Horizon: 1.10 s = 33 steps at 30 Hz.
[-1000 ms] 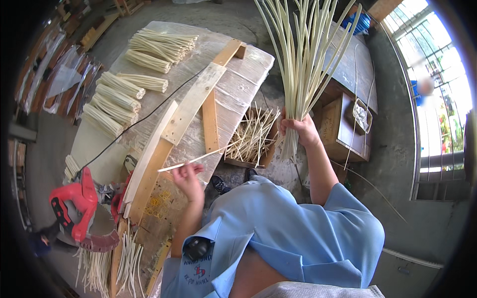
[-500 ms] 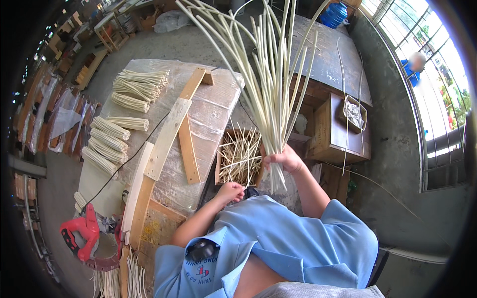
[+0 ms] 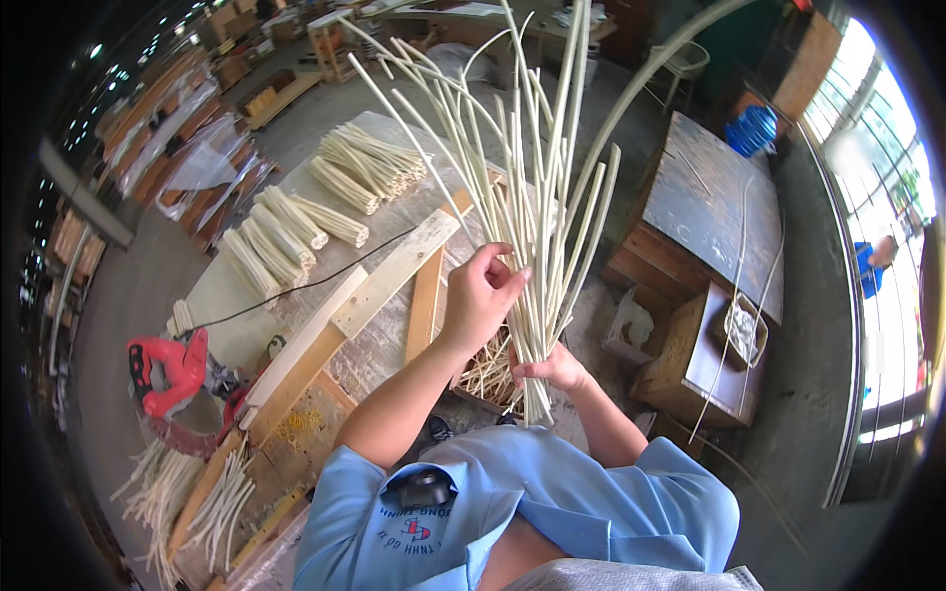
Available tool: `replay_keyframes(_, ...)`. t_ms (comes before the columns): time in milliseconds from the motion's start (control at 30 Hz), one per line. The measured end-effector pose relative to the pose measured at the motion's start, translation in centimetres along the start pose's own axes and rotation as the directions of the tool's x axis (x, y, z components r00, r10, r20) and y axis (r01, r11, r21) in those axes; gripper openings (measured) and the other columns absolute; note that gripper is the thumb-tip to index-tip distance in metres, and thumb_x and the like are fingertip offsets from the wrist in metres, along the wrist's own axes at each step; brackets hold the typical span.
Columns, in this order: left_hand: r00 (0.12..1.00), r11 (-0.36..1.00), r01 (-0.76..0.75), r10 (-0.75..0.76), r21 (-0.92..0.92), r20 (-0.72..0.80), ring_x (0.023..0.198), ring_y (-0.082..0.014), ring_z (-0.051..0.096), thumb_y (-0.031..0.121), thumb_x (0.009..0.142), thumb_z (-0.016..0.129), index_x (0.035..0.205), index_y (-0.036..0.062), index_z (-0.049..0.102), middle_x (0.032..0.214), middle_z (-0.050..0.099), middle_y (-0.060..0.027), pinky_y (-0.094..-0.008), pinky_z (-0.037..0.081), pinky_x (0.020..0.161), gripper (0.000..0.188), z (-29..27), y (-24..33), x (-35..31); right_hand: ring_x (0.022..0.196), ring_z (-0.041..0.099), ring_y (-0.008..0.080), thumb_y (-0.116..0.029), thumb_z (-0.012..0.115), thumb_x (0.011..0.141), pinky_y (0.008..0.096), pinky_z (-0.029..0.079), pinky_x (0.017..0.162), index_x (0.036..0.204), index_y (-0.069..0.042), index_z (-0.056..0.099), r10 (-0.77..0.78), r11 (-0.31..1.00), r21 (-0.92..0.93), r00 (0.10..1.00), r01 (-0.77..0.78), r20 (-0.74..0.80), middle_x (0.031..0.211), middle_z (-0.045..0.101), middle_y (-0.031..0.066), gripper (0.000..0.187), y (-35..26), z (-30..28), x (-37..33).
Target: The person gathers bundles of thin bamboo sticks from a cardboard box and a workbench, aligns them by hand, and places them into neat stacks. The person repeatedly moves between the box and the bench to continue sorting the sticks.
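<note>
A bundle of long, pale rattan canes (image 3: 537,295) stands upright in front of me, its upper ends fanning out and some bending over. My right hand (image 3: 554,368) is wrapped round the bundle near its lower ends. Higher up, on the bundle's left side, my left hand (image 3: 486,298) is closed with curled fingers, thumb and forefinger pinching at the canes there. Exactly how many canes it grips is hidden. Behind the lower bundle and my hands, a box of short cane offcuts (image 3: 483,374) is partly covered.
On the worktable (image 3: 379,261) lie several cut cane bundles (image 3: 370,163) and a wooden plank frame (image 3: 394,271). A red power saw (image 3: 172,374) sits at its left end, with a black cord (image 3: 315,284). To the right stand a dark-topped table (image 3: 705,202) and a wooden cabinet (image 3: 705,360).
My left hand has risen from beside the offcut box to the canes and closed on them. My right hand still grips the bundle's lower part. The whole view has shifted.
</note>
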<state>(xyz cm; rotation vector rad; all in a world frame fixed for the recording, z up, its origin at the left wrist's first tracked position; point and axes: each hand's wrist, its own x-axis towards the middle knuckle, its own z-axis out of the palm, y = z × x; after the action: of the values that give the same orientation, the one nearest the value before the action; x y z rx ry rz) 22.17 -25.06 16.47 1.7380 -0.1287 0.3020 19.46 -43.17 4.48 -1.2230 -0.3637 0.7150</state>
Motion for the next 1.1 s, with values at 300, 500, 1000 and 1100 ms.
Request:
replay_keyframes(300, 0.998, 0.963, -0.036, 0.049, 0.268, -0.040, 0.062, -0.0192, 0.064, 0.012, 0.081, 0.080, 0.110, 0.0003, 0.061, 0.072, 0.068, -0.0097, -0.0314, 0.050, 0.059, 0.037, -1.2, 1.1, -0.3, 0.069, 0.065, 0.0190, -0.004, 0.075, 0.076, 0.0327, 0.054, 0.063, 0.104, 0.000, 0.060, 0.047, 0.998, -0.044, 0.998, -0.046, 0.040, 0.083, 0.063, 0.0077, 0.032, -0.1, 0.6, 1.0)
replay_keyframes(500, 0.988, 0.926, -0.099, 0.135, 0.365, -0.075, 0.065, -0.0239, 0.067, 0.014, 0.082, 0.078, 0.116, 0.0024, 0.060, 0.071, 0.066, -0.0095, -0.0364, 0.051, 0.060, 0.040, -2.7, 0.3, 0.4, 0.065, 0.064, 0.0186, -0.006, 0.073, 0.075, 0.0313, 0.053, 0.062, 0.095, 0.001, 0.060, 0.039, 0.998, -0.059, 0.998, -0.037, 0.048, 0.076, 0.064, 0.0097, 0.024, -0.9, 2.4, 2.7)
replay_keyframes(1000, 0.922, 0.920, 0.386, -0.383, -0.063, 0.053, 0.064, -0.0110, 0.062, 0.007, 0.093, 0.066, 0.095, -0.0018, 0.066, 0.078, 0.067, -0.0064, -0.0249, 0.048, 0.049, 0.009, -8.1, -4.1, 2.9, 0.069, 0.063, 0.0173, -0.006, 0.078, 0.075, 0.0326, 0.056, 0.065, 0.111, 0.000, 0.057, 0.147, 0.989, -0.015, 0.988, -0.146, 0.052, 0.084, 0.062, 0.0063, 0.042, 2.3, 2.2, 6.2)
replay_keyframes(1100, 0.910, 0.902, 0.413, -0.415, -0.126, 0.014, 0.059, -0.0095, 0.056, 0.006, 0.093, 0.066, 0.092, -0.0021, 0.065, 0.073, 0.062, -0.0048, -0.0237, 0.045, 0.047, 0.009, -8.7, -5.2, 3.2, 0.069, 0.064, 0.0178, -0.006, 0.077, 0.074, 0.0333, 0.057, 0.064, 0.108, 0.002, 0.057, 0.181, 0.983, 0.024, 0.981, -0.183, 0.068, 0.083, 0.063, 0.0082, 0.040, 3.0, 2.0, 7.0)
